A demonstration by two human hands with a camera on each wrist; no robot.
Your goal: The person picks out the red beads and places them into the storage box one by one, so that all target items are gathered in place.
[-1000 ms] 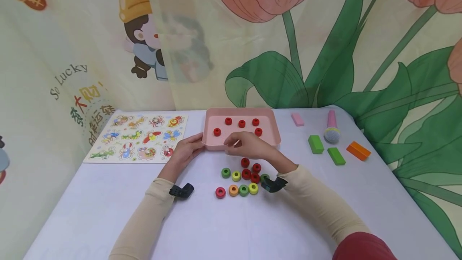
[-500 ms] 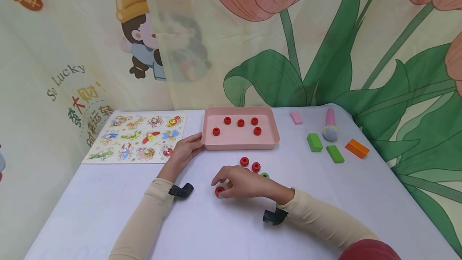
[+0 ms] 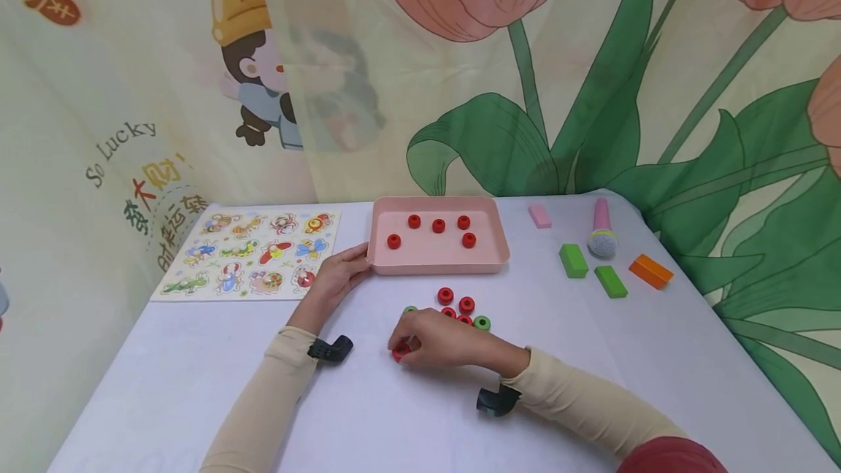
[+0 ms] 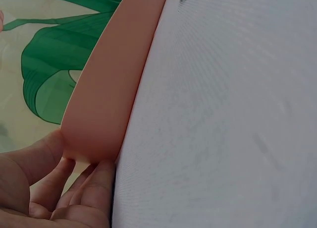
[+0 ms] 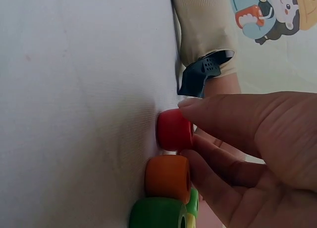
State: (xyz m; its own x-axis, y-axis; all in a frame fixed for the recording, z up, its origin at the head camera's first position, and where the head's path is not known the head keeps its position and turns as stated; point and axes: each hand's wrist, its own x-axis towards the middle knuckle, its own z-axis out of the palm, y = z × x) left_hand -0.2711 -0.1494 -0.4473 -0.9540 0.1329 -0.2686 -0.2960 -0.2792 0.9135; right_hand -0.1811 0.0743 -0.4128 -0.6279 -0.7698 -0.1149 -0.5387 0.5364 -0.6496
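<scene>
My right hand is low over the table, with thumb and fingers pinching a red bead at the left end of the front row. Close beside it in the right wrist view stand an orange bead and a green bead. With thumb and fingertips, my left hand holds the near left corner of a pink tray. Several red beads are spread inside that tray. Behind the right hand lie more red beads and a green bead; the hand hides other beads.
An insect picture board lies left of the tray. To the right are a pink block, green blocks, an orange block and a toy microphone. A printed curtain hangs behind the table.
My right hand has come from over the tray's front edge down to the front row, and its fingers have closed on the red bead. The left hand stays at the tray corner.
</scene>
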